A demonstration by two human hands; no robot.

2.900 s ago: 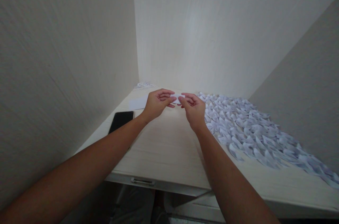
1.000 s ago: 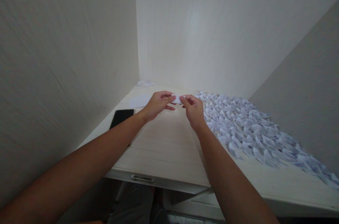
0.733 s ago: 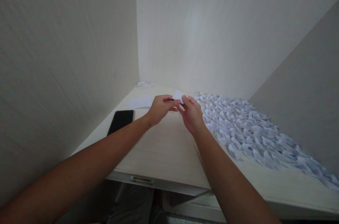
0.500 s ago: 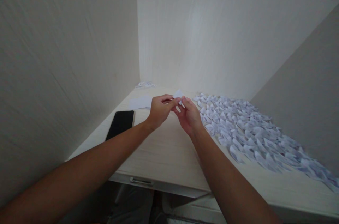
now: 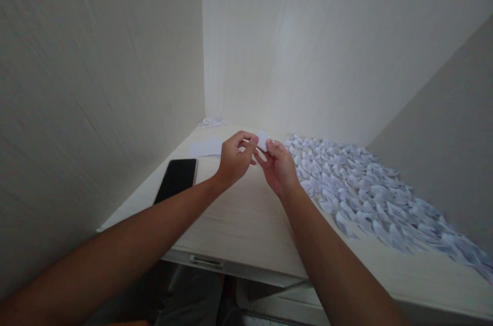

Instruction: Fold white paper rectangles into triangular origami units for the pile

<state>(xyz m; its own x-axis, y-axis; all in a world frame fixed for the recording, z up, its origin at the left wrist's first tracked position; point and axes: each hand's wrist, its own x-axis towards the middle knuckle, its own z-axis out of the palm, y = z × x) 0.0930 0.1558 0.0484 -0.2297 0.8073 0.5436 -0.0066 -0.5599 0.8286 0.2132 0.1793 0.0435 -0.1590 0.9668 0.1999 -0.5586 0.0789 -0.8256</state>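
Observation:
A small folded piece of white paper [image 5: 263, 139] is held up between my two hands, above the back half of the desk. My left hand [image 5: 235, 156] pinches its left edge with thumb and fingers. On the other side, my right hand [image 5: 280, 166] grips the right edge, thumb on the near face and fingers curled behind. My fingers cover the paper's lower part, so its full shape is hidden.
Many folded white paper pieces [image 5: 354, 182] spread over the desk's right side. White paper sheets [image 5: 204, 148] lie at the back left, with a black phone [image 5: 176, 179] nearer me. Paper scraps [image 5: 213, 121] sit in the corner. Walls enclose the desk [image 5: 239, 228].
My hands have drawn slightly apart, the right one shifting a little to the right. More of the white paper shows between my thumbs.

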